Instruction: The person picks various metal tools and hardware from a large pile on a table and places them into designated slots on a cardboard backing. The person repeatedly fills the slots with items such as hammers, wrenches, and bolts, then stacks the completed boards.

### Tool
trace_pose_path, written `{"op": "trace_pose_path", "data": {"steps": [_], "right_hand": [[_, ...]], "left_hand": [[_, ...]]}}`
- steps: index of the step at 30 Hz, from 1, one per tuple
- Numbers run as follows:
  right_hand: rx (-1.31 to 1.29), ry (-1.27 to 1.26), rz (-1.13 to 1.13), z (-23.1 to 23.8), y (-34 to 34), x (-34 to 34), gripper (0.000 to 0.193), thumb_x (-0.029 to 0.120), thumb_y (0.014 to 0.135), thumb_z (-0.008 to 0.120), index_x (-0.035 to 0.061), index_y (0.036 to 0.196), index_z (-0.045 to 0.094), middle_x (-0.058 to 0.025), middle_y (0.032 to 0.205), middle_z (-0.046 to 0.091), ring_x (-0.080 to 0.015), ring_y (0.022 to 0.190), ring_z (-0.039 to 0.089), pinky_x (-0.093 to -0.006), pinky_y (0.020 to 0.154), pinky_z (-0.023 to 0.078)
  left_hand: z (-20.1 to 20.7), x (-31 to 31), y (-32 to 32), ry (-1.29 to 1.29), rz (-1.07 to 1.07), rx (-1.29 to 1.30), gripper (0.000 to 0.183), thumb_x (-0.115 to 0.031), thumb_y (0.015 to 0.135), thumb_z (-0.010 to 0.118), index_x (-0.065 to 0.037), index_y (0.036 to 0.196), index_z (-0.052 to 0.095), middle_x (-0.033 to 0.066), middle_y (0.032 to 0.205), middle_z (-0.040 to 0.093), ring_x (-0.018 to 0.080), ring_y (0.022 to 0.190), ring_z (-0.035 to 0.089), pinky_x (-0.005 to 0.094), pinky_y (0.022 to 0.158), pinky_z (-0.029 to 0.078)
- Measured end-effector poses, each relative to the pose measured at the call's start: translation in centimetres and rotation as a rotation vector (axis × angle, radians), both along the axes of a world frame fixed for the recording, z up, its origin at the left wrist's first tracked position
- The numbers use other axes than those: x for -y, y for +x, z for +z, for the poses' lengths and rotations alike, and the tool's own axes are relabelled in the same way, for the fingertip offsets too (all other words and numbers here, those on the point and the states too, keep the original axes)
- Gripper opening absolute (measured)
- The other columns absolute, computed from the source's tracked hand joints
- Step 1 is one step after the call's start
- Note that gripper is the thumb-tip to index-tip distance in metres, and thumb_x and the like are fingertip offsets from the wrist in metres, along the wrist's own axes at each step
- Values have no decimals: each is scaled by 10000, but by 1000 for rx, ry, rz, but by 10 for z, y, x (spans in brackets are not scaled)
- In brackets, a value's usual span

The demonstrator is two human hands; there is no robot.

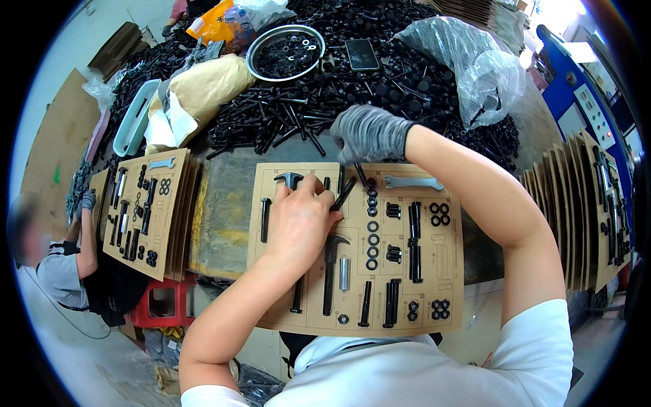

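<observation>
My left hand (298,214), bare, is over the upper left part of a brown cardboard board (285,319). Its fingers close around a tilted black bolt (344,194). In a grey knitted glove, my right hand (371,133) is curled at the board's far edge. Another black bolt (361,175) juts down from its fingers toward a column of black washers (372,241). Attached to the board are a black hammer-shaped piece (330,275), a silver tube (344,274), an open-ended wrench (412,182), several bolts and nuts. A second dark T-shaped head (289,179) is partly behind my left hand.
A heap of black bolts (271,119) covers the far table. On it are a metal bowl (285,76) of washers, a phone (361,54) and clear plastic (468,61). Filled boards stand left (178,224) and right (576,203). A person (57,271) works at left beside a red stool (163,305).
</observation>
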State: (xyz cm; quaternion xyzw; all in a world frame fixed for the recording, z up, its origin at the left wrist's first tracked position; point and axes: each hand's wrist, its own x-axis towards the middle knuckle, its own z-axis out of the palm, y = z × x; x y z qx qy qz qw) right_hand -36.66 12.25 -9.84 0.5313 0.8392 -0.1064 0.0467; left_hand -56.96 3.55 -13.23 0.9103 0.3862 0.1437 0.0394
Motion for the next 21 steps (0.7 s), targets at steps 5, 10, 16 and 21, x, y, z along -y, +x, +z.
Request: {"op": "trace_pose_path", "data": {"steps": [5, 10, 16, 21], "right_hand": [[-40, -49, -72, -18, -8, 8, 312, 302, 724, 715, 50, 907, 733, -162, 858, 706, -325, 833, 680, -413, 773, 544], [-276, -89, -136, -24, -1, 17, 359, 354, 738, 752, 38, 904, 715, -159, 884, 705, -312, 848, 679, -398, 786, 534], [-421, -241, -286, -18, 10, 29, 303, 146, 746, 752, 27, 1023, 721, -120, 928, 735, -210, 824, 705, -310, 808, 561], [-297, -83, -170, -33, 14, 38, 460, 149, 733, 734, -2, 1156, 632, -174, 1032, 691, -305, 966, 671, -374, 880, 539]], "left_hand": [[-3, -8, -10, -55, -109, 9, 184, -157, 749, 782, -75, 903, 724, 58, 1017, 630, 254, 870, 590, 359, 797, 444], [-3, -17, -17, -128, -172, 2, 184, -127, 741, 781, -79, 907, 719, 60, 1026, 625, 270, 891, 584, 369, 825, 451], [1, -22, -18, -150, -215, 69, 516, -124, 693, 823, -80, 1161, 610, 100, 1101, 605, 318, 959, 585, 403, 876, 448], [1, -40, -9, -182, -255, 94, 1104, -146, 640, 879, -82, 1523, 219, 177, 1302, 566, 380, 1145, 560, 432, 974, 422]]}}
